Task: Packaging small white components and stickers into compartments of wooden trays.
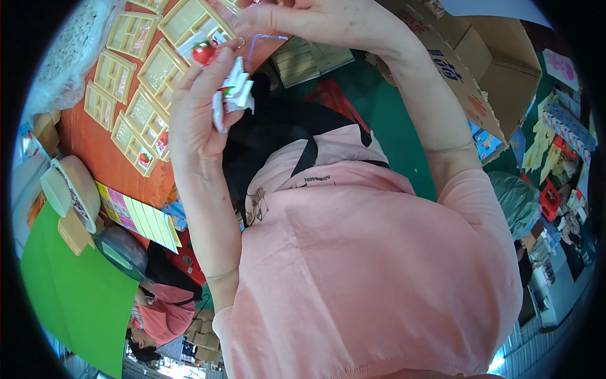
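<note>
In the head view, the left hand (197, 117) is between 10 and 11 o'clock, its fingertips pinching a glossy red strawberry-shaped piece (203, 53) with green at its top, while white slips (237, 87) sit bunched against its curled fingers. The right hand (323, 20) is at 12 o'clock, bent at the wrist; its fingers run to the upper edge, and whether they grip anything I cannot tell. Cream compartment trays (161, 73) lie toward 10 o'clock on an orange-red tabletop (136, 189), beside the left hand; the two nearest 9 o'clock each show a strawberry shape inside. An open cardboard box (505, 76) stands at 2 o'clock, a bright green sheet (69, 284) at 8 o'clock, and a co-worker in a pink top (169, 311) between 7 and 8 o'clock.
</note>
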Demonstrator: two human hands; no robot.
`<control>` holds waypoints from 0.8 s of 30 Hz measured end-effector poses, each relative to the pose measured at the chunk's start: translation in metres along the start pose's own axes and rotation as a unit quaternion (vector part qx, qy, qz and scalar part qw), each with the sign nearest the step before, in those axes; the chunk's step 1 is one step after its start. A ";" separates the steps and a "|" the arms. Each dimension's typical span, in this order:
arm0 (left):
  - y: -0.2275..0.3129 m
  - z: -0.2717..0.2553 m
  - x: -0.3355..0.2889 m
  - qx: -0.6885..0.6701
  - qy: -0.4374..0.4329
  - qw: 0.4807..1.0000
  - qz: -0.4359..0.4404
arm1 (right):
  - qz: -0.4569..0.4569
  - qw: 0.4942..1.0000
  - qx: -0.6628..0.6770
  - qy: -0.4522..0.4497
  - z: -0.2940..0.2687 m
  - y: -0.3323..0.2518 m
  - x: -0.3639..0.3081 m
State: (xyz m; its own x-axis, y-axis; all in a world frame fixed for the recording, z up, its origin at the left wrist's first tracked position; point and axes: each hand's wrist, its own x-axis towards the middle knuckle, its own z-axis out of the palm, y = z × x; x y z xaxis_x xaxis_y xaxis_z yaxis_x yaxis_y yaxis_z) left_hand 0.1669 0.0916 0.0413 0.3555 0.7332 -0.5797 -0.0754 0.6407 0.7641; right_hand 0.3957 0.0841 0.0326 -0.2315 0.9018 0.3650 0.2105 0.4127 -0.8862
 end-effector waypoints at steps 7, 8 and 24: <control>-0.023 0.018 0.010 0.024 -0.017 0.998 -0.057 | 0.051 0.993 -0.062 -0.082 0.003 0.002 -0.007; -0.025 0.020 0.013 0.003 -0.027 0.998 -0.054 | 0.059 0.993 -0.047 -0.094 -0.001 0.000 -0.008; 0.025 -0.015 0.043 -0.247 0.001 0.969 -0.011 | -0.103 0.941 -0.311 0.087 -0.033 0.109 0.127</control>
State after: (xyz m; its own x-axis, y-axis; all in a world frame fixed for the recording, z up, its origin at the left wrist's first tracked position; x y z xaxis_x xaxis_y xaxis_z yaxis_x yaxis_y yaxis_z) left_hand 0.1660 0.1425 0.0313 0.3609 0.7181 -0.5951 -0.5052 0.6869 0.5224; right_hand 0.4204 0.2474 -0.0084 -0.1811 0.7789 0.6005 0.7057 0.5282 -0.4722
